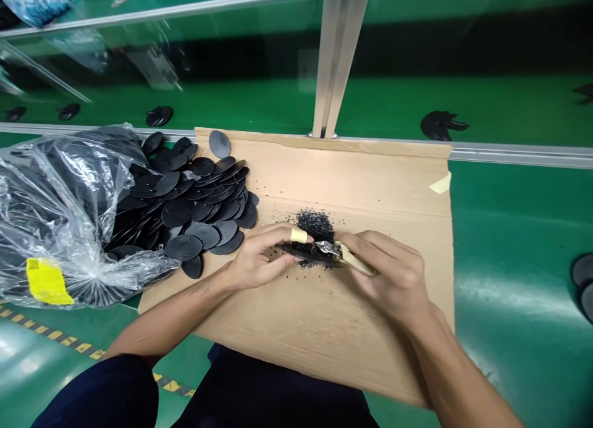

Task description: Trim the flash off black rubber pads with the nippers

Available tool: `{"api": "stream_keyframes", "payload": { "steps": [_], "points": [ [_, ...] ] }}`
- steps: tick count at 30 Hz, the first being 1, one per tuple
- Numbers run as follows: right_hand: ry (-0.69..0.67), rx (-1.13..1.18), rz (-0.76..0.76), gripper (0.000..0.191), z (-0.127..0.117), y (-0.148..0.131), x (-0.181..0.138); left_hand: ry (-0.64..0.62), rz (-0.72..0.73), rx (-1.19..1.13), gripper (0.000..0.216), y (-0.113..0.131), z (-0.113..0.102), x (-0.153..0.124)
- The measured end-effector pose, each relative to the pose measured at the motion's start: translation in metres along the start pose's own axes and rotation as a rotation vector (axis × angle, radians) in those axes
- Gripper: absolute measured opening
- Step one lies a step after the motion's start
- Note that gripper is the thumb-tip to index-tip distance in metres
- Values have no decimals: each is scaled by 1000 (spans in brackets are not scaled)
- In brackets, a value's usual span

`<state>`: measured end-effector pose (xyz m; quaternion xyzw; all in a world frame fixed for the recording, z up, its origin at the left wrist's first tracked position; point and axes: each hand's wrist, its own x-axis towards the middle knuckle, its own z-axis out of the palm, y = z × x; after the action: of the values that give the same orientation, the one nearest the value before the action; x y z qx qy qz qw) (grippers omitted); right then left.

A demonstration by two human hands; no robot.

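My left hand [262, 255] pinches a thin black plastic disc [301, 251] by its left side, and yellow tape wraps one finger. My right hand [391, 264] is closed around the pale handles of cutting pliers [328, 248]. The metal jaws of the pliers meet the disc's edge; whether they are fully closed cannot be made out. Just beyond and beneath lies a heap of small black clippings [315, 223] on the cardboard sheet [287, 335]. Many similar black discs [204, 196] are piled to the left of my left hand.
A clear plastic bag [60, 199] with a yellow label [49, 281] stands at the left, spilling discs. Behind the cardboard rises a metal post [340, 63] before a green panel. Dark round pieces [584, 286] sit at the right edge. Striped floor tape [60, 336] runs at lower left.
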<state>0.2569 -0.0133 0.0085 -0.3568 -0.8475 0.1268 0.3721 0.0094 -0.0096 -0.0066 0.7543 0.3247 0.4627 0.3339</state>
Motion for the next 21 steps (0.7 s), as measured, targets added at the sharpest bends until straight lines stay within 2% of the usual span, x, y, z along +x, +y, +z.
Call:
{"api": "stream_keyframes", "payload": {
  "steps": [3,5,8,10,12,15,18,21],
  "points": [
    [-34,-85,61,16,1,7,0,-4,14,4,20,-1,-1,-1],
    [-81,-217,84,29,2,14,1,33,-34,-13,24,-3,1,-2],
    [-124,-417,114,43,3,25,3,112,-222,-120,29,-7,5,-1],
    [-119,-521,122,46,4,32,4,137,-371,-225,39,-12,6,4],
    [-100,-586,105,46,4,37,4,154,-453,-275,49,-15,4,12],
    [-73,-611,79,44,5,40,2,189,-453,-245,56,-14,-6,26],
    [-66,-579,104,43,5,40,0,208,-423,-218,58,-10,-29,47],
    [-83,-550,122,43,6,40,-2,226,-331,55,59,-15,-60,85]
  ]
}}
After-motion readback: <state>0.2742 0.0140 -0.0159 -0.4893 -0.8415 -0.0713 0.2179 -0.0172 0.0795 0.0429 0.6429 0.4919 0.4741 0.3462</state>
